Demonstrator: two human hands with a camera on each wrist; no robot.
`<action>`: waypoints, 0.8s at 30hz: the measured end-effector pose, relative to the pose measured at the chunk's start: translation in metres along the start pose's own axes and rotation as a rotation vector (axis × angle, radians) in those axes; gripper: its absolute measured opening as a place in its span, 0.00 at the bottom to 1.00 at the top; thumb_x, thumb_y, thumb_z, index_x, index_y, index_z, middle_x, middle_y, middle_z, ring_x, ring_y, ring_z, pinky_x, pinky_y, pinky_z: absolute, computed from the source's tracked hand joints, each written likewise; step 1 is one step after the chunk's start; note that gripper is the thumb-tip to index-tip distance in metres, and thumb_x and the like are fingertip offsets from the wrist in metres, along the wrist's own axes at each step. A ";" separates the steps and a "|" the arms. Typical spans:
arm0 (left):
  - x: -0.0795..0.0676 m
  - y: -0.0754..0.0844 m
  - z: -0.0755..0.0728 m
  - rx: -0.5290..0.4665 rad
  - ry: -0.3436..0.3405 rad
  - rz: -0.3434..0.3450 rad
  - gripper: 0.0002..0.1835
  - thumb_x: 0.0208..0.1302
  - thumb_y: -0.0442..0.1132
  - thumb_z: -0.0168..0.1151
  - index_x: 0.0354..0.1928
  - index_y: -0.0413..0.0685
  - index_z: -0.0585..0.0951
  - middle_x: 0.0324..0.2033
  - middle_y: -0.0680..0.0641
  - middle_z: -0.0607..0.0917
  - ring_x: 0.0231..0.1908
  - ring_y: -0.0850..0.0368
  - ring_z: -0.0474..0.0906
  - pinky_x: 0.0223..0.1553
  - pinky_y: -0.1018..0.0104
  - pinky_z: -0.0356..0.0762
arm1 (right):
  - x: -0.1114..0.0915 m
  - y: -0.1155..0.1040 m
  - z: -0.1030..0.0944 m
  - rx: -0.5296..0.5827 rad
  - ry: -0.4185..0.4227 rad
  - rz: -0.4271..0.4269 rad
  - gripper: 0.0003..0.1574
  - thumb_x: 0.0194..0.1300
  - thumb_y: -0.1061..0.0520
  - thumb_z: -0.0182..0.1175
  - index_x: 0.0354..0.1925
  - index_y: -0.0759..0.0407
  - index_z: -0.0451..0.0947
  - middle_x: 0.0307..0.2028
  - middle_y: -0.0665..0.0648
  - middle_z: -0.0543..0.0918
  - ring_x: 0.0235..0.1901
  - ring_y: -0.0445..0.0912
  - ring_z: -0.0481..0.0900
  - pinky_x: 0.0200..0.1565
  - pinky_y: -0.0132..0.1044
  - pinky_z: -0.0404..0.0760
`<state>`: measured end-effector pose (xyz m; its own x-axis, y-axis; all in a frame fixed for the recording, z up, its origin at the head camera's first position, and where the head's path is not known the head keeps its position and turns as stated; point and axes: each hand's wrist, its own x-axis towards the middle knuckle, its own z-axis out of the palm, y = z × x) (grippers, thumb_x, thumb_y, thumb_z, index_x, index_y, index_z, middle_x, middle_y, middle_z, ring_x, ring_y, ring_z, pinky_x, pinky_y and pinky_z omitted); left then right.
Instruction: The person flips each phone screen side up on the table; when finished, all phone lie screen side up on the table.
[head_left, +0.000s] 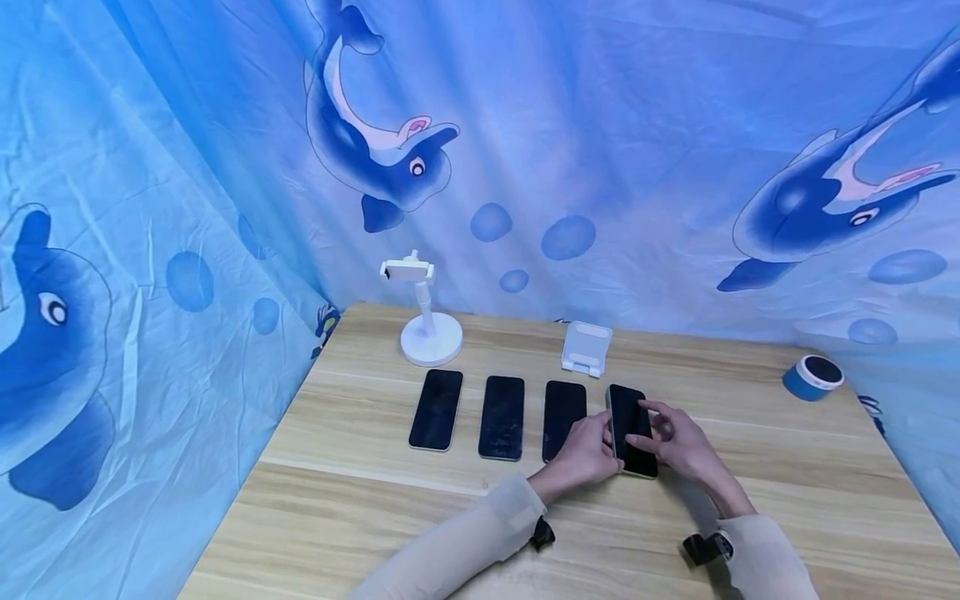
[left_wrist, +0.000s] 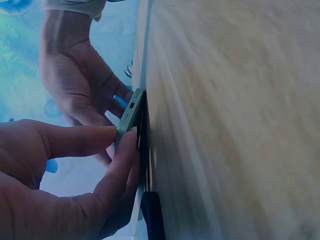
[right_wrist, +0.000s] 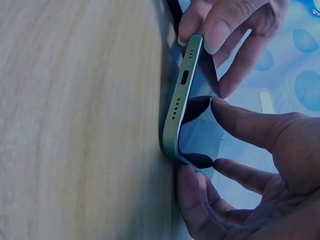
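A smartphone (head_left: 627, 417) with a dark screen and pale green frame is held between both hands at the right end of a row of phones. My left hand (head_left: 587, 450) pinches its left side near the bottom corner, thumb on the screen side. From the right, my right hand (head_left: 681, 443) grips it, with thumb and a fingertip on the glass and other fingers (right_wrist: 189, 187) curled at the edge. The phone's lower edge, with its charging port (right_wrist: 185, 77), shows close over the wood in the right wrist view.
Three more dark phones lie to the left: one partly behind my left hand (head_left: 564, 408), a middle phone (head_left: 502, 417) and a far-left phone (head_left: 436, 410). Behind them are a round-based white phone stand (head_left: 431, 340) and a folding stand (head_left: 587, 346). A blue-and-white cylinder (head_left: 810, 379) stands at the right.
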<state>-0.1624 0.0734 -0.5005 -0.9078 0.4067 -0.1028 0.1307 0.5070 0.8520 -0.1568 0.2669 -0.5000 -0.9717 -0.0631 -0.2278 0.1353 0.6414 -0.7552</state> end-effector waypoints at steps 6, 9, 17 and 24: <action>0.000 0.002 0.000 0.176 -0.008 -0.002 0.44 0.54 0.32 0.76 0.74 0.35 0.69 0.35 0.52 0.81 0.26 0.69 0.73 0.37 0.77 0.73 | 0.001 0.001 0.000 -0.038 0.014 -0.005 0.49 0.66 0.52 0.72 0.76 0.67 0.62 0.55 0.72 0.76 0.42 0.52 0.77 0.33 0.37 0.84; 0.000 0.004 0.000 0.236 -0.002 -0.019 0.43 0.53 0.35 0.77 0.73 0.38 0.71 0.39 0.52 0.82 0.36 0.65 0.76 0.43 0.75 0.76 | 0.001 0.001 0.001 -0.051 0.021 -0.001 0.49 0.65 0.53 0.73 0.76 0.66 0.63 0.56 0.72 0.76 0.40 0.51 0.77 0.33 0.37 0.83; 0.007 -0.004 0.001 0.210 0.023 -0.002 0.42 0.50 0.35 0.77 0.71 0.39 0.75 0.38 0.53 0.84 0.42 0.62 0.77 0.46 0.71 0.78 | 0.001 -0.002 -0.002 -0.042 0.020 0.019 0.52 0.64 0.52 0.74 0.76 0.67 0.61 0.56 0.71 0.76 0.42 0.52 0.77 0.34 0.38 0.84; 0.009 -0.005 0.008 0.250 0.016 -0.025 0.42 0.49 0.33 0.74 0.72 0.41 0.74 0.40 0.52 0.83 0.44 0.59 0.78 0.44 0.68 0.78 | 0.000 -0.004 -0.002 -0.063 0.022 0.034 0.52 0.63 0.53 0.75 0.76 0.67 0.62 0.58 0.73 0.74 0.44 0.54 0.76 0.35 0.38 0.82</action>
<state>-0.1680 0.0804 -0.5097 -0.9179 0.3806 -0.1124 0.2007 0.6896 0.6958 -0.1575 0.2663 -0.4955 -0.9709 -0.0244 -0.2381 0.1561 0.6899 -0.7069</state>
